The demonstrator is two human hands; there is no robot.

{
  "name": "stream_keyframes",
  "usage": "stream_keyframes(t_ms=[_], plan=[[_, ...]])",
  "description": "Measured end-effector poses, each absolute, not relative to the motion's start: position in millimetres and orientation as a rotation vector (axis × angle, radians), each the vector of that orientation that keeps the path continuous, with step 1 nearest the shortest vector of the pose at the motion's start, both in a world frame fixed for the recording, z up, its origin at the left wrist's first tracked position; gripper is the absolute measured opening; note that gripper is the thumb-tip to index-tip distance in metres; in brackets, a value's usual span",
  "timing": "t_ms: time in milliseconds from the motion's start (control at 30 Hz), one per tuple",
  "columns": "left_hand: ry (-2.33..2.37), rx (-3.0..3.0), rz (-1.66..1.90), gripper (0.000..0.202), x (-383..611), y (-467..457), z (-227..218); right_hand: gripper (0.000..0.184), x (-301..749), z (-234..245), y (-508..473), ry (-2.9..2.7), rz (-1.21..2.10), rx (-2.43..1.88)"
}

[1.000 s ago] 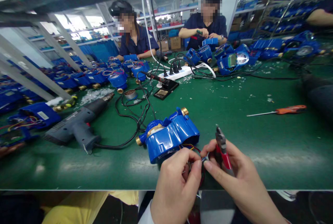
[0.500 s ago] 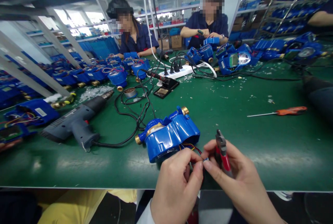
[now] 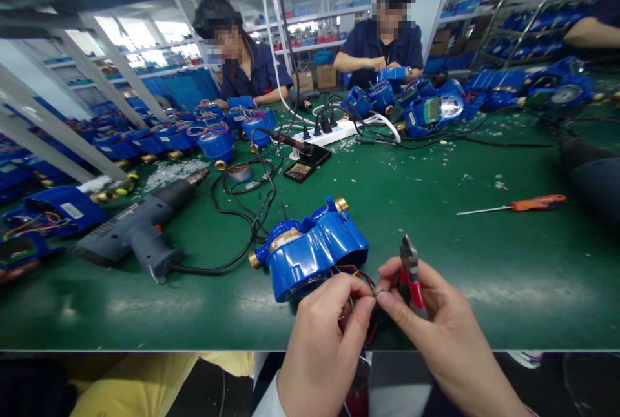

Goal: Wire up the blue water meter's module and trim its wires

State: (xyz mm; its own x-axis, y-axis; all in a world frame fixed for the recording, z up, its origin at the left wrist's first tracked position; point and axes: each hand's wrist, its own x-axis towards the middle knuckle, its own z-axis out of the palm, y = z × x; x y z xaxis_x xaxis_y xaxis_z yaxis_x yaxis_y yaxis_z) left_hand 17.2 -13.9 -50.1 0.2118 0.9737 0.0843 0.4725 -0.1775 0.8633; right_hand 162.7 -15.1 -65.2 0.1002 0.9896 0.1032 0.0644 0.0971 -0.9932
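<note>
A blue water meter [image 3: 310, 252] with brass fittings lies on the green table [image 3: 484, 255] close to the near edge. Thin coloured wires [image 3: 356, 273] come out of its near side. My left hand [image 3: 324, 346] pinches those wires between thumb and fingers. My right hand [image 3: 438, 333] holds red-handled cutters [image 3: 411, 272] in its palm, tips pointing up, while its thumb and forefinger pinch a wire end right against my left fingertips.
A grey heat gun [image 3: 140, 226] lies at the left, its black cord [image 3: 242, 223] looping by the meter. An orange screwdriver [image 3: 527, 204] lies to the right. A soldering stand [image 3: 305, 165], power strip [image 3: 329, 133] and several blue meters sit further back, where two people work.
Both hands stay pinched together at the wires beside the meter. The view shifted slightly; my fingertips have drawn a little closer to the meter.
</note>
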Motion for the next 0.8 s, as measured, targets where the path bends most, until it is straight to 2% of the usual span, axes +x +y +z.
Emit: stream_keyframes(t_ms=[367,533,600,733,800], plan=[[1.313,1.661,0.927,0.016,19,-15,-47,0.02,164,-65,-17,-1.204,1.155,-1.258],[1.336,1.688,0.904,0.011,19,-14,-48,0.023,168,-71,-26,-1.269,1.38,-1.248],[1.328,1.702,0.888,0.013,18,-14,-49,0.034,174,-76,-34,-1.247,1.424,-1.245],[1.341,1.725,0.904,0.013,18,-14,-48,0.073,197,-85,-54,-1.252,1.394,-1.243],[1.356,1.737,0.912,0.013,19,-14,-47,0.082,208,-91,-63,-1.325,1.378,-1.234]])
